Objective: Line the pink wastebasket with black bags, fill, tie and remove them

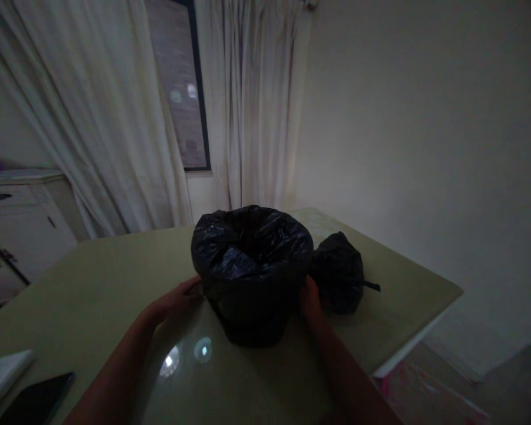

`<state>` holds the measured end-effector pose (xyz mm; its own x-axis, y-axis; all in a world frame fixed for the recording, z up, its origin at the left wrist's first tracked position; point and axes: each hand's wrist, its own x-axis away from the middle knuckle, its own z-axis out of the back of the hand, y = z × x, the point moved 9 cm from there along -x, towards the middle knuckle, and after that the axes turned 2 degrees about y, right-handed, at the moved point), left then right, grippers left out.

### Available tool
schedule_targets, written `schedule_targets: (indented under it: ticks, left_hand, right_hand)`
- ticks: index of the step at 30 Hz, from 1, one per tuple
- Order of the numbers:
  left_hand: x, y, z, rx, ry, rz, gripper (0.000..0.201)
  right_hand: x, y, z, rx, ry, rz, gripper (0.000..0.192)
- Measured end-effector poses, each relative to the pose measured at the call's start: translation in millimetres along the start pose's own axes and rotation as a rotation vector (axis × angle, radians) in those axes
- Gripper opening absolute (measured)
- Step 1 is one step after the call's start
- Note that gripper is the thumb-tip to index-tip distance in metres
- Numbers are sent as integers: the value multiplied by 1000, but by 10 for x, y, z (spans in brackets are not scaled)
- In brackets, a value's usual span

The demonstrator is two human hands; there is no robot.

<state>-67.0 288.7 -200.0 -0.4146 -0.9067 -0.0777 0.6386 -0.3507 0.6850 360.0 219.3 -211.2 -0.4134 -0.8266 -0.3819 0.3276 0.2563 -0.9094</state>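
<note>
Head view: black bin (256, 330) stood upright on the green table (106, 295), right of the table's middle, a plain gap short of the wall (402, 147). Black plastic liner (241, 265) was spread inside it and folded out over the rim all round, mouth wide open; only crumpled film showed inside. Left hand (183, 298) was at the bin's left side, fingers against or just behind the wall; right hand (310, 300) sat the same way on the right. Hands spread a bin's width apart, bin between them; couldn't tell how firm the hold was, or whether either hand had any liner pinched. Second container: black bag (338, 274), bunched up, just right of the bin by the right hand, a strip sticking out to the right. Contents hidden. Fingertips of both hands were out of sight, bin bottom was too dark to read, and the line between liner and bin wall was lost in black. Dark phone (38, 398) and white item (2, 375) were cut off at lower left; pinkish stuff (425, 395) below the table edge was unclear.
</note>
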Motion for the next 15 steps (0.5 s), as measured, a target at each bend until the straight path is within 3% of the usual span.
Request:
schedule_targets:
  ticks: [3,9,15]
  left_hand:
    - [-42,7,-81,-134,72,33,59]
    - [66,136,-301,-415,202,145,59]
    - [148,279,-266,-516,211,137,55]
  right_hand:
    - [-13,-41,-63,78,-24,10,45]
    - [6,-134,-71,100,-27,45,49]
    - [20,-125,-51,105,0,61,46]
